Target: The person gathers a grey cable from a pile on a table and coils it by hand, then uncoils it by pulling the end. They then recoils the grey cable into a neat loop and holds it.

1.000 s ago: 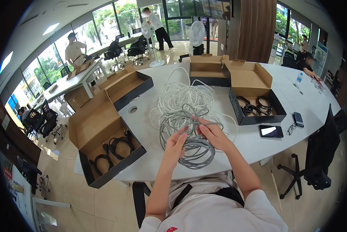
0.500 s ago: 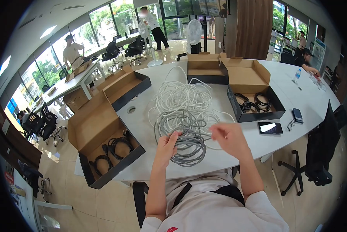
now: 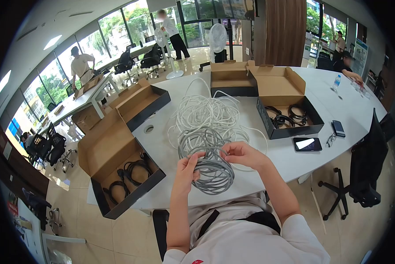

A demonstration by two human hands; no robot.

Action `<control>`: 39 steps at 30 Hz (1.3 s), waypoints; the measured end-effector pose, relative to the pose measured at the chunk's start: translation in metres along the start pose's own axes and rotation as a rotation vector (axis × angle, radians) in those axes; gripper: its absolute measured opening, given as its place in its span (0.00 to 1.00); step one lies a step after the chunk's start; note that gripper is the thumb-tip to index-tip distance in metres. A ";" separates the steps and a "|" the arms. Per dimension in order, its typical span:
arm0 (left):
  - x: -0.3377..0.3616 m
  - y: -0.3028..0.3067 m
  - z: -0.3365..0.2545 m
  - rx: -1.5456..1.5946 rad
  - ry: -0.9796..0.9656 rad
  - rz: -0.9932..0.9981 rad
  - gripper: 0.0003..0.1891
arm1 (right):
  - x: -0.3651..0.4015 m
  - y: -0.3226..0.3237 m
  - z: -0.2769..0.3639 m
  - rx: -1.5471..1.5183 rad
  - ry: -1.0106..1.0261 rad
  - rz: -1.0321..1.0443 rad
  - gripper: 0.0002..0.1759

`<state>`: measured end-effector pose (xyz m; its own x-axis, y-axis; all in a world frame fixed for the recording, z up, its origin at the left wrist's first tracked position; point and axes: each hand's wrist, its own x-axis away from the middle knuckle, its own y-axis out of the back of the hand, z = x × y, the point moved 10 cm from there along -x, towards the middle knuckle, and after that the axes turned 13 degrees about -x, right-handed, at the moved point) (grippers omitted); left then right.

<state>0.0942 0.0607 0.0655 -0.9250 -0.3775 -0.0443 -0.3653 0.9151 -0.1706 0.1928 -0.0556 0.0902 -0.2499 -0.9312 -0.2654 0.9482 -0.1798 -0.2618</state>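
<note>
A coiled grey cable (image 3: 215, 178) is held in front of me over the near edge of the white table (image 3: 171, 185). My left hand (image 3: 190, 169) is closed around the left side of the coil, thumb on top. At the coil's upper right, my right hand (image 3: 241, 155) pinches a strand of the same cable. More grey loops lie just beyond my fingers. Behind them spreads a loose, tangled heap of white cable (image 3: 206, 112), and some of its loops run out to the right past my right hand.
Open cardboard boxes with black cables stand left (image 3: 127, 176) and right (image 3: 290, 116). Two more open boxes, one at the back left (image 3: 144, 105) and one at the back (image 3: 232, 79), flank the heap. A phone (image 3: 308, 144) and a water bottle (image 3: 337, 82) lie farther right. Other people are in the background.
My right hand has come in from the right, where it was blurred, and now touches the cable at the coil. My left hand keeps its hold with little movement.
</note>
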 end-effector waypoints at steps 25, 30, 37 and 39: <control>0.004 0.064 -0.016 0.496 0.078 0.051 0.25 | 0.024 0.006 0.059 1.626 0.485 -0.397 0.12; 0.007 0.071 -0.017 0.635 0.066 -0.044 0.29 | 0.030 0.060 0.004 0.592 -0.178 -0.432 0.14; 0.012 0.080 -0.021 0.784 0.034 0.005 0.24 | 0.046 0.024 0.046 -0.476 -0.264 -0.087 0.16; 0.020 0.075 -0.032 0.734 0.001 0.023 0.25 | 0.046 0.020 0.066 -0.249 -0.188 -0.025 0.14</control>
<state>0.0452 0.1264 0.0832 -0.9320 -0.3583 -0.0548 -0.1816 0.5925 -0.7848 0.2137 -0.1227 0.1340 -0.2102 -0.9739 -0.0859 0.8593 -0.1421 -0.4914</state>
